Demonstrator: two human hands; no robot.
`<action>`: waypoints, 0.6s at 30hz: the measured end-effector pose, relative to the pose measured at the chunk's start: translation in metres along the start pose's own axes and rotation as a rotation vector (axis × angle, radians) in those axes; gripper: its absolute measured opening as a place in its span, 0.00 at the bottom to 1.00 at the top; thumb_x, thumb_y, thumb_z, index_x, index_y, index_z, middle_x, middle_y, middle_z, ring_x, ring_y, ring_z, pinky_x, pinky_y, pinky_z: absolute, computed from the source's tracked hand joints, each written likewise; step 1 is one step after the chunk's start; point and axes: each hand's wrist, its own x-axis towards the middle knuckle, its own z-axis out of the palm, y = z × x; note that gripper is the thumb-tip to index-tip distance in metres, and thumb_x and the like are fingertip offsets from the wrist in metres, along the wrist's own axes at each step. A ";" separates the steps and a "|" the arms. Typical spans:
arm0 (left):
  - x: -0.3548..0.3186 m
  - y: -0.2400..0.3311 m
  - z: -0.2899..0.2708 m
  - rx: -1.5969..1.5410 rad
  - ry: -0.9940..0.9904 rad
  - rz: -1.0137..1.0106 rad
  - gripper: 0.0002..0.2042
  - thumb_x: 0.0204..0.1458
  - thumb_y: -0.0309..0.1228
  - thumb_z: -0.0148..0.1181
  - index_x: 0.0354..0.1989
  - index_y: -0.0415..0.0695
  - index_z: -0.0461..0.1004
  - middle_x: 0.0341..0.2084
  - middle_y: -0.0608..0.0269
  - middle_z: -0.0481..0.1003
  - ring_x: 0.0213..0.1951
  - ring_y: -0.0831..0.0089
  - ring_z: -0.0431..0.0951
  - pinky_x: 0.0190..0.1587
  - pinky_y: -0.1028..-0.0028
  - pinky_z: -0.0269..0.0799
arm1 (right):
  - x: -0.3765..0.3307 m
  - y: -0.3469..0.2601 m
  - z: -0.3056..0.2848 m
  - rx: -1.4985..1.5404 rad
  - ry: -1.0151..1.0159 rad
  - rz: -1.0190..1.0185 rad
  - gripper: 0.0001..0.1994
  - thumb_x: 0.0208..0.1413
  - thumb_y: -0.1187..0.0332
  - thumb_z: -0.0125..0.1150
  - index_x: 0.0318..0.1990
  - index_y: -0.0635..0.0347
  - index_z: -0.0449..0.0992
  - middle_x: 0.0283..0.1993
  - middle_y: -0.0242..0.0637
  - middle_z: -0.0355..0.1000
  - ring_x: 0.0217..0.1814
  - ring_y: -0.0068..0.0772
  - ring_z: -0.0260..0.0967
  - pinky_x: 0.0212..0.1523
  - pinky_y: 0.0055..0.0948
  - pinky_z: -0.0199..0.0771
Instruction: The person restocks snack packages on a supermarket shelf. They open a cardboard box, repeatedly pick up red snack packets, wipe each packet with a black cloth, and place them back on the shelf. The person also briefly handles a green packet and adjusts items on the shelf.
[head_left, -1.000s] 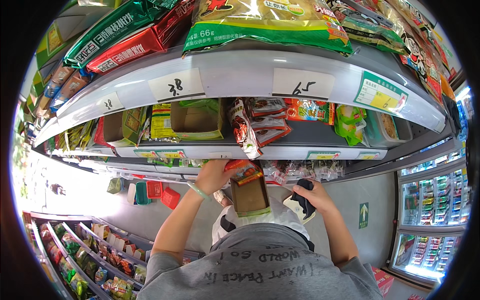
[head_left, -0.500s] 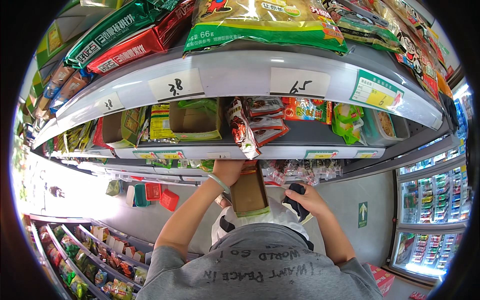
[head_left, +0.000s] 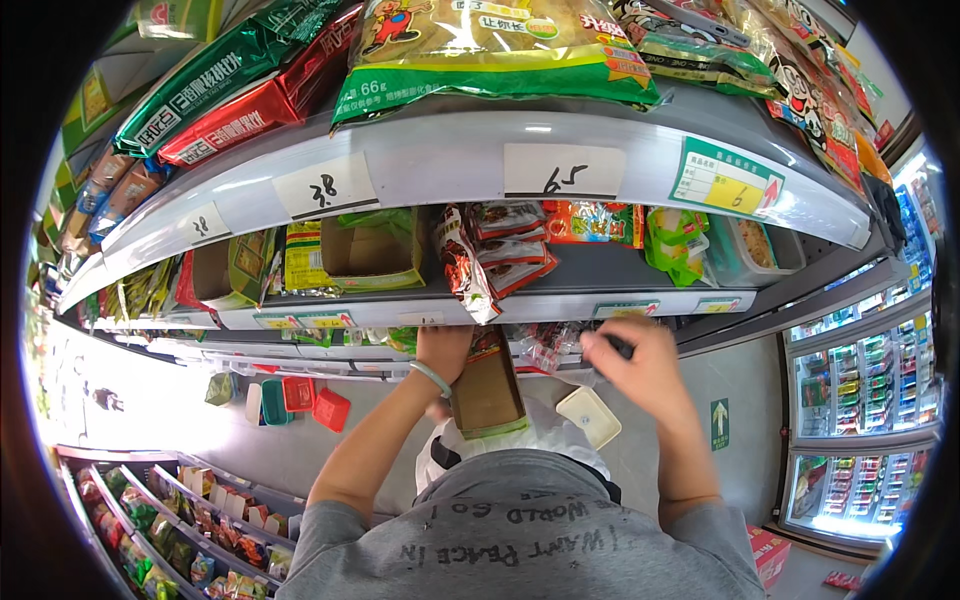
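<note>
My left hand (head_left: 445, 350), with a pale bangle at the wrist, is closed at the upper end of an open cardboard box (head_left: 488, 395). The box tilts in front of my body, and the shelf edge above hides my fingertips. My right hand (head_left: 640, 365) is blurred by motion, closed round a dark cloth (head_left: 617, 344) that shows only in part. It is at the lower shelf's front, beside clear-wrapped packets (head_left: 545, 345). On the shelf above, red and white snack packets (head_left: 465, 265) hang partly over the edge.
The upper shelf lip (head_left: 450, 170) juts out over both arms, carrying large snack bags (head_left: 500, 60). On the middle shelf stand an open carton (head_left: 375, 262) and a plastic tub (head_left: 755, 250). A cream tray (head_left: 588, 417) and coloured baskets (head_left: 298, 393) lie on the floor.
My right hand has moved forward and up with the dark cloth, from beside my body to the lower shelf. The cream tray now shows. My left hand stays on the box.
</note>
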 end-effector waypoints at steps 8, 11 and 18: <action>-0.006 0.019 -0.060 -0.258 -0.038 -0.064 0.25 0.48 0.40 0.65 0.55 0.45 0.70 0.47 0.50 0.71 0.50 0.50 0.72 0.51 0.56 0.71 | 0.085 -0.017 -0.039 -0.748 0.241 -0.192 0.18 0.48 0.63 0.68 0.46 0.56 0.75 0.46 0.38 0.74 0.47 0.45 0.74 0.43 0.36 0.75; -0.015 0.029 -0.077 -0.363 -0.010 -0.073 0.30 0.46 0.37 0.67 0.59 0.45 0.67 0.53 0.49 0.67 0.55 0.49 0.68 0.57 0.57 0.67 | 0.116 0.009 -0.030 -0.951 0.223 -0.188 0.24 0.45 0.60 0.71 0.50 0.56 0.74 0.50 0.41 0.73 0.52 0.46 0.72 0.48 0.41 0.74; -0.042 0.032 -0.101 -0.547 0.039 -0.104 0.33 0.44 0.34 0.69 0.61 0.45 0.66 0.57 0.50 0.66 0.58 0.49 0.67 0.60 0.57 0.64 | 0.123 0.002 -0.025 -0.843 0.126 0.100 0.32 0.43 0.56 0.73 0.57 0.56 0.71 0.58 0.43 0.69 0.61 0.47 0.67 0.55 0.46 0.70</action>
